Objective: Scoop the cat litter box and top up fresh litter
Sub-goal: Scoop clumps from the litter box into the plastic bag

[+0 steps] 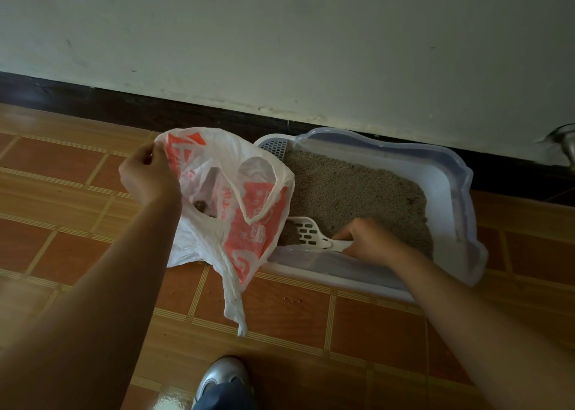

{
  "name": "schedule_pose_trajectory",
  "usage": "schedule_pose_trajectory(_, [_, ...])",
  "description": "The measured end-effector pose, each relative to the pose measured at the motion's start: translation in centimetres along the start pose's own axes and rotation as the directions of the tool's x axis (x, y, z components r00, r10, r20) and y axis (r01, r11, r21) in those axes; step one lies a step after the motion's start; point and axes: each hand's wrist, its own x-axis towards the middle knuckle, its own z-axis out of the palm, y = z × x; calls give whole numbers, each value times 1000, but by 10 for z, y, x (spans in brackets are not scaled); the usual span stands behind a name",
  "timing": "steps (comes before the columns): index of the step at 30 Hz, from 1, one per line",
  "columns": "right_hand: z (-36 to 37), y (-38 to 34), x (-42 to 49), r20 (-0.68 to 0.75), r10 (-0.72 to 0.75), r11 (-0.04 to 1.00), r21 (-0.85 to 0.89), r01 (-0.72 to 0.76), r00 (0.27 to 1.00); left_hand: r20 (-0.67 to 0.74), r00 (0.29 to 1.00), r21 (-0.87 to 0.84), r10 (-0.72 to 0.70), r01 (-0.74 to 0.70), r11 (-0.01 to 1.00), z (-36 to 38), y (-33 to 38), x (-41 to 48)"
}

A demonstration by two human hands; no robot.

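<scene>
The left hand (146, 173) pinched the rim of a white-and-red plastic bag (230, 204) just left of the white litter box (448, 179). The right hand (367, 238) gripped a white slotted scoop (311, 231) over grey litter (351, 189).

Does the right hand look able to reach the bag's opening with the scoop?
Probably yes: the left hand holds the bag open beside the scoop in the right hand; nothing lies between.
</scene>
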Motion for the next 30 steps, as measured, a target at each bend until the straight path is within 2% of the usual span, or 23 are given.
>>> schedule_pose_trajectory(5, [2,3,3,41,39,995,88,-42,998,1,1000,10,6,-6,1000,1,1,0])
schedule_pose_trajectory(15, [2,11,-1,34,14,973,231,-22,999,3,1000,8,12,-12,1000,5,1,-1])
schedule_pose_trajectory(23, [-12,23,-12,-104,100,958,277,-67,990,8,999,19,39,-39,999,9,0,-4])
schedule_pose_trajectory(30, [-23,40,-26,-240,200,920,379,-98,950,38,998,21,53,-54,998,15,1,-6])
